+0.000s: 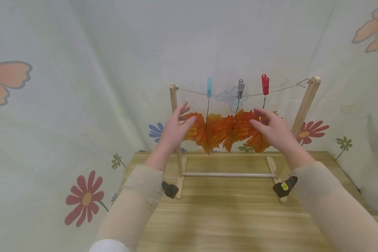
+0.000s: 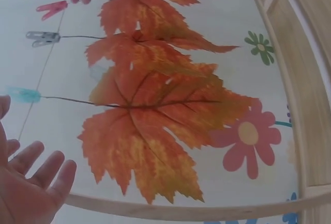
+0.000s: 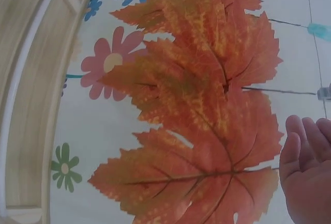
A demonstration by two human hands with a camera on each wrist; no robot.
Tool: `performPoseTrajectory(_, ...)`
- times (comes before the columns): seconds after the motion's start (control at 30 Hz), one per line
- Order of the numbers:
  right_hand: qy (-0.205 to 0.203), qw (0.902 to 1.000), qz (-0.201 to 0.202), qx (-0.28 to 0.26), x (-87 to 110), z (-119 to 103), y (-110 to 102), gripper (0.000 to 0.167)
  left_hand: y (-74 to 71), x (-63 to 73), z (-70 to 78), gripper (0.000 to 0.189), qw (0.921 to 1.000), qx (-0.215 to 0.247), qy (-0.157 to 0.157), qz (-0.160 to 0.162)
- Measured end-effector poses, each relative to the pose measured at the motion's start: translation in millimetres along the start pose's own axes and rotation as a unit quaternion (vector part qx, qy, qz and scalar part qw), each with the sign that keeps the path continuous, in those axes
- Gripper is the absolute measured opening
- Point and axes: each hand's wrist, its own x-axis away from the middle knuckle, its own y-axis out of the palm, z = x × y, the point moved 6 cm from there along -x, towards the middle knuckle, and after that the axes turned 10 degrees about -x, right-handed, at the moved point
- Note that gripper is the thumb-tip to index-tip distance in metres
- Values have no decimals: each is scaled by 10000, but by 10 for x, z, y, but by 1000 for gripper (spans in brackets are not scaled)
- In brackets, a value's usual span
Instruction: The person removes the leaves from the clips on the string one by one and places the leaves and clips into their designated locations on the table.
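Three orange maple leaves hang by dark stems from a string (image 1: 192, 91) on a wooden frame. A light-blue clothespin (image 1: 209, 87) clips the left leaf (image 1: 208, 134), a grey clothespin (image 1: 240, 89) the middle leaf (image 1: 231, 131), and a red clothespin (image 1: 265, 85) the right leaf (image 1: 259, 140). My left hand (image 1: 175, 127), fingers loosely spread, is beside the left leaf and holds nothing. At the other end, my right hand (image 1: 274, 128) overlaps the right leaf in the head view, fingers relaxed. The right wrist view shows its fingers (image 3: 310, 138) near that leaf's stem, gripping nothing.
The frame has a left post (image 1: 174, 101), a right post (image 1: 305, 101) and a white lower bar (image 1: 228, 174). It stands on a wood-grain table (image 1: 226, 213). Behind and at both sides hangs a pale curtain (image 1: 176, 42) printed with flowers and butterflies.
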Motion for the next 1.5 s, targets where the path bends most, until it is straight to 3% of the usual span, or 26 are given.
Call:
performPoseTrajectory(0.27,38,9997,-173,-195,-130,-145,154,57,-2,-185,197,64,9993,285,220,22)
performPoseTrajectory(0.5,97,9981,-318,-526,-256,-204,293,52,-8,-294,273,61,9994,317,135,62)
performPoseTrajectory(0.67,175,9953,-358,-885,-327,-251,397,51,-1,-328,316,59,9994,272,106,167)
performPoseTrajectory(1.1,214,9943,-353,-983,-507,-425,657,48,-5,-384,400,57,9978,391,24,533)
performPoseTrajectory(1.33,363,9888,-412,-1390,-580,-491,813,48,56,-456,526,60,9967,608,230,477)
performPoseTrajectory(1.5,524,9867,-379,-1492,-617,-518,888,48,94,-512,570,62,9960,813,103,357)
